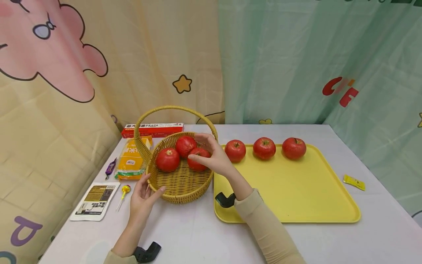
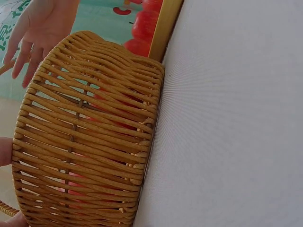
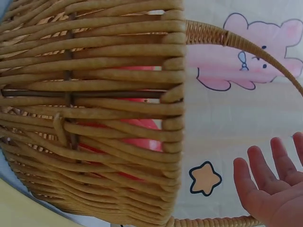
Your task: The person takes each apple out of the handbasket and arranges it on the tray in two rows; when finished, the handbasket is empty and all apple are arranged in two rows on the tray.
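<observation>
A yellow wicker basket with a tall handle holds a left red apple, a back one and a right one. My right hand hovers over the basket's right side, partly covering the right apple in the head view. In the right wrist view, that hand's fingers are spread above the rim, pinching nothing. My left hand rests at the basket's front-left rim. In the left wrist view, its fingertips touch the rim of the woven side.
Right of the basket lies a yellow tray, with several apples along its back edge. A red pasta box, orange packet, purple candy, lollipop and white pouch lie left; a yellow sachet lies far right.
</observation>
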Motion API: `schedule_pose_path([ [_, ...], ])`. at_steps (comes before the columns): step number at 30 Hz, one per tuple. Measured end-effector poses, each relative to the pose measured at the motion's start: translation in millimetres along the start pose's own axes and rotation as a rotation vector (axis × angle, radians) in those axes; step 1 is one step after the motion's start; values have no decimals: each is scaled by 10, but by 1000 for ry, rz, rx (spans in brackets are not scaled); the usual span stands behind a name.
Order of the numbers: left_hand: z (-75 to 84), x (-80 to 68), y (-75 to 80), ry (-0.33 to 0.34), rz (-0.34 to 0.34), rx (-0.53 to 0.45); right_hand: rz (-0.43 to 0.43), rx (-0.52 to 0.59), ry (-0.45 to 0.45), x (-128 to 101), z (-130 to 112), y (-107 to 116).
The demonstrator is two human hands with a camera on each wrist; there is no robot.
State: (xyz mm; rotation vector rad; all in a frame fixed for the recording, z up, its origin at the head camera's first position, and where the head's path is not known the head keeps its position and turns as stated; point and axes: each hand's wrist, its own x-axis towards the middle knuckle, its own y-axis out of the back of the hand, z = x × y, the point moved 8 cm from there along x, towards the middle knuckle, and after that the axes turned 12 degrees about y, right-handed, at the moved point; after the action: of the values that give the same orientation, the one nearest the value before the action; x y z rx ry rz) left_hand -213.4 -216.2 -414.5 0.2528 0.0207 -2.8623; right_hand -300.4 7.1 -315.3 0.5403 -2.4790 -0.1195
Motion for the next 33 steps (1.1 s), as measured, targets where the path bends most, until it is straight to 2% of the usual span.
schedule_pose_path([
  [4, 1, -1, -4, 3, -2, 0, 9, 4, -26, 13, 123, -29],
  [7, 0, -3, -2, 5, 2, 2, 8, -18, -70, 2, 45, -58],
  [10, 4, -3, -3, 6, 6, 5, 11, -44, -113, -3, 76, -80],
  [14, 1, -1, -3, 9, 5, 6, 25, -59, -124, 6, 298, -100],
  [33, 11, -14, -11, 29, 5, 3, 42, -150, -154, 4, 510, -184],
])
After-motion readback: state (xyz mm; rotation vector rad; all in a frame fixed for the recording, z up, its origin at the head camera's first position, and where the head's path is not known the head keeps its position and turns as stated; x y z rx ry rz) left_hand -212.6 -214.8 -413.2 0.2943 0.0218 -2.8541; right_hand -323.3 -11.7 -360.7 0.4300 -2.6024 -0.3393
